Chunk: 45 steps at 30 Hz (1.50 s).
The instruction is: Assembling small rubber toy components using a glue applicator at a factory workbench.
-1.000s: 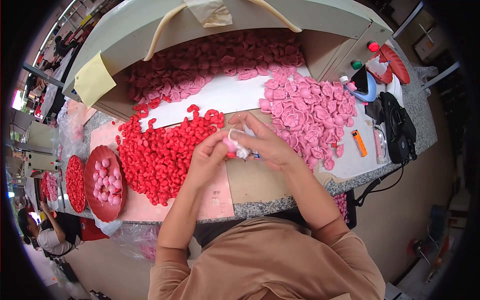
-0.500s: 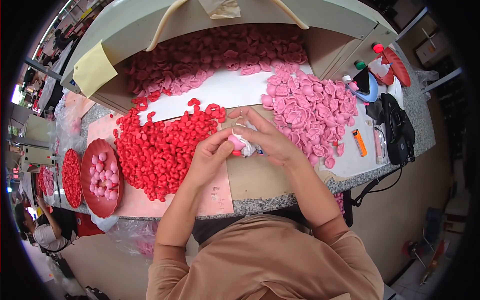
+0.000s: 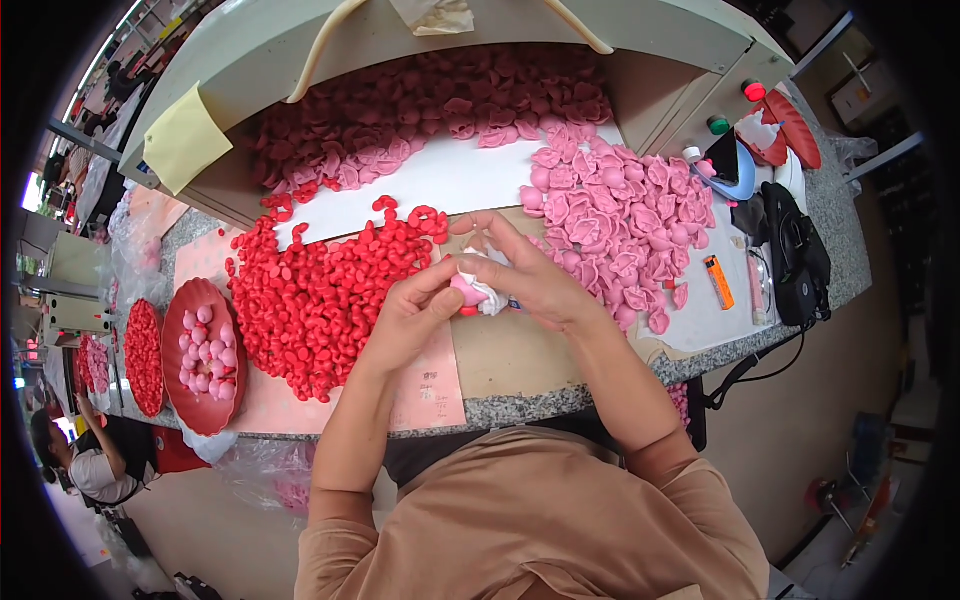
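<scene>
Above the brown sheet my two hands meet in front of me. The fingers of my left hand are closed on a small rounded pink piece, with a bit of red showing beneath it. My right hand pinches a crumpled white cloth against that piece, and its forefinger arches above. Part of the piece is hidden by the fingers and cloth. Left of my hands spreads a heap of small red pieces. To the right lies a pile of pink petal-like shells.
A red dish of pink pieces and another of red ones stand at left. More shells fill the grey machine's opening. At right lie an orange lighter and a black bag. Another person sits far left.
The pink piece has turned slightly between my fingers, and less red shows under it. The white cloth now covers more of its top. Both hands stay in nearly the same place.
</scene>
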Each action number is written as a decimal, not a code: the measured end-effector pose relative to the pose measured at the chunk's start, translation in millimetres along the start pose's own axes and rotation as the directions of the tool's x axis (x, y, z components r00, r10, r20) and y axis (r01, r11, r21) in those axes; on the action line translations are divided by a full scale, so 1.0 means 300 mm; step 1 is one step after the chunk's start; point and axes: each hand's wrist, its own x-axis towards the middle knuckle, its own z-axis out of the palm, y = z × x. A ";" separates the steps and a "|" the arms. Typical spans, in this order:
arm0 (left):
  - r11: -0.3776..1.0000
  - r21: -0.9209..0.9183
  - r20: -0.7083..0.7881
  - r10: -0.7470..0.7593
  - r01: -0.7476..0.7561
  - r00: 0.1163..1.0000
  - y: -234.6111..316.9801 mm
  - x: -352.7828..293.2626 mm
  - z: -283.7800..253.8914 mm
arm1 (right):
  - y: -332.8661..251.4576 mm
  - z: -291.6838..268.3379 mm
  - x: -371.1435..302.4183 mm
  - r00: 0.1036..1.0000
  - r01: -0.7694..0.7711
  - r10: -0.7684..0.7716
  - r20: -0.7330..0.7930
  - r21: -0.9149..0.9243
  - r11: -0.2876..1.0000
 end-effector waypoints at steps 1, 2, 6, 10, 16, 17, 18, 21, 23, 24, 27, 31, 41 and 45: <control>0.999 -0.042 0.013 0.012 -0.011 1.000 0.004 0.001 0.004 | -0.004 -0.002 -0.006 1.000 -0.001 0.001 -0.001 0.000 1.000; 0.999 -0.043 0.014 0.011 -0.011 1.000 0.004 0.007 0.014 | -0.015 0.000 -0.016 1.000 -0.010 0.011 0.015 -0.046 0.999; 0.930 -0.362 0.030 -0.058 0.065 0.998 0.014 0.019 0.027 | -0.027 -0.005 -0.023 0.995 0.007 -0.003 0.104 -0.043 0.999; 0.999 0.046 0.032 0.004 -0.006 0.999 0.006 0.001 0.011 | -0.011 0.004 -0.008 0.999 -0.016 0.017 0.044 -0.030 0.999; 0.906 -0.423 -0.109 -0.060 0.008 0.992 0.010 0.028 0.059 | 0.005 0.025 -0.008 0.990 0.133 -0.135 -0.049 -0.040 0.990; 0.892 -0.452 -0.121 -0.083 0.020 0.989 0.014 0.033 0.063 | 0.022 0.013 0.002 0.980 0.186 -0.196 -0.045 -0.174 0.967; 0.891 -0.453 -0.122 -0.079 0.016 0.989 0.018 0.033 0.072 | 0.027 0.011 0.002 0.966 0.234 -0.255 -0.031 -0.300 0.925; 0.878 -0.479 -0.180 -0.091 -0.006 0.979 0.030 0.031 0.087 | 0.024 0.026 -0.004 0.956 0.245 -0.292 -0.031 -0.459 0.854; 0.928 -0.371 -0.196 -0.054 -0.023 0.979 0.049 0.033 0.090 | 0.021 0.044 0.001 0.958 0.238 -0.280 -0.057 -0.382 0.893; 0.927 -0.375 -0.202 -0.049 -0.031 0.978 0.036 0.027 0.081 | 0.017 0.054 0.006 0.959 0.239 -0.273 -0.077 -0.295 0.925; 0.994 -0.057 -0.178 0.077 -0.089 0.981 -0.002 0.010 0.057 | 0.038 0.036 0.019 0.986 0.090 -0.101 -0.136 -0.083 0.992; 0.966 -0.250 -0.141 0.033 -0.068 0.989 0.022 0.019 0.051 | 0.023 0.050 0.010 0.985 0.119 -0.125 -0.122 -0.060 0.991; 0.976 -0.192 -0.033 0.094 -0.098 0.995 0.017 0.027 0.014 | 0.017 0.020 0.009 0.934 0.247 -0.305 -0.184 -0.281 0.927; 0.955 -0.249 -0.170 0.124 -0.165 0.978 0.045 0.038 -0.003 | -0.045 0.013 -0.024 0.923 0.181 -0.204 -0.326 -0.100 0.978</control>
